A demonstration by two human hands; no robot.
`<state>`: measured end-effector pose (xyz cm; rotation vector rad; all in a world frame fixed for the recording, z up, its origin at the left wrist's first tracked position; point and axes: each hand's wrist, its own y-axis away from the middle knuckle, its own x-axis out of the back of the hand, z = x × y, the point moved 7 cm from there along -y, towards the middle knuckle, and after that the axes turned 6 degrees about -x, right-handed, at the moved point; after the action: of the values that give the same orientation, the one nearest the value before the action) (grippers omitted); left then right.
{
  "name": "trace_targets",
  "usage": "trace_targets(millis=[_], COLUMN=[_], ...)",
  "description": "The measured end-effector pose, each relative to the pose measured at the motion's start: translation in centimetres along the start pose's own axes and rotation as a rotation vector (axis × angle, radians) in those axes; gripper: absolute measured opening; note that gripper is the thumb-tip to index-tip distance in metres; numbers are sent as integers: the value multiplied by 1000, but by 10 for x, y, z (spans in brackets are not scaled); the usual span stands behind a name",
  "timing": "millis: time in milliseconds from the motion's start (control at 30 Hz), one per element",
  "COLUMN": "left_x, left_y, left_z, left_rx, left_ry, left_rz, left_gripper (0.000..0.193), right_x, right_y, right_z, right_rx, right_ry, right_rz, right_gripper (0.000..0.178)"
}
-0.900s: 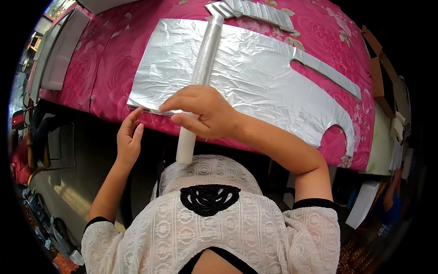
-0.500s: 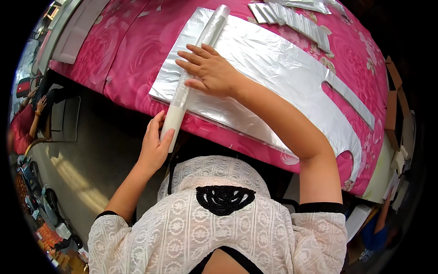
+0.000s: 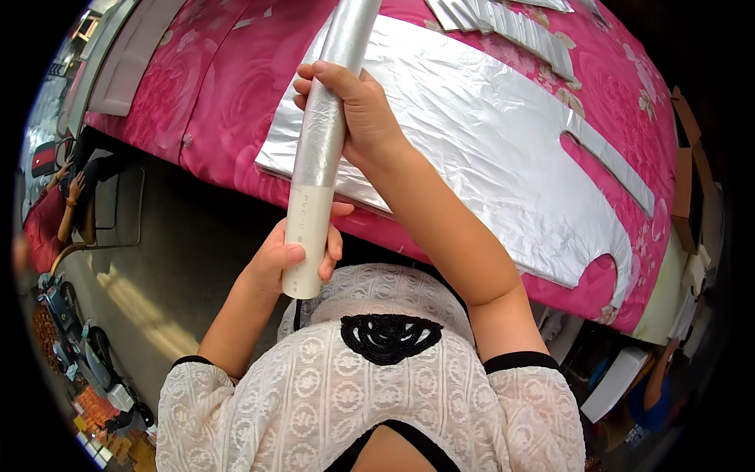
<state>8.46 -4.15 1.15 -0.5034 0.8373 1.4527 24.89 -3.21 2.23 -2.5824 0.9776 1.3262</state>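
Observation:
A long white plastic pipe (image 3: pixel 307 220) is held up, tilted, over the table's near edge. Clear plastic film (image 3: pixel 318 149) is wrapped round its upper part, and its far end leaves the picture at the top. My left hand (image 3: pixel 303 252) grips the bare lower end, fingers wrapped round it. Higher up, my right hand (image 3: pixel 350 106) is closed round the film-covered part. Beneath lies a flat stack of silvery-white plastic bags (image 3: pixel 464 134), its right end cut into handle shapes with curved openings.
A pink flowered cloth (image 3: pixel 228 102) covers the table. Folded white packets (image 3: pixel 519 35) lie at its far side. Brown cardboard boxes (image 3: pixel 686 185) stand beyond the right edge. At the left, a seated person (image 3: pixel 51 220) shows in part, and another person's blue sleeve (image 3: pixel 651 405) at lower right.
The film-wrapped pipe has been lifted off the bag stack and brought nearer to me. My right hand, earlier flat on it, now wraps round it; my left hand has tightened at the lower end.

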Motion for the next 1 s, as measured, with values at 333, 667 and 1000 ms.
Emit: trace_targets(millis=[333, 667, 1000], left_x=[-51, -15, 14], left_y=[-46, -69, -10], left_z=[-39, -69, -86], left_rx=[277, 207, 611], left_ry=[-71, -706, -702], left_rz=[-181, 159, 53], left_gripper=[51, 43, 59], right_x=[45, 106, 229], right_y=[85, 126, 154], right_z=[-57, -11, -154], right_rx=[187, 160, 74], right_ry=[-136, 261, 618], right_rz=[122, 381, 632], right_gripper=[50, 47, 33])
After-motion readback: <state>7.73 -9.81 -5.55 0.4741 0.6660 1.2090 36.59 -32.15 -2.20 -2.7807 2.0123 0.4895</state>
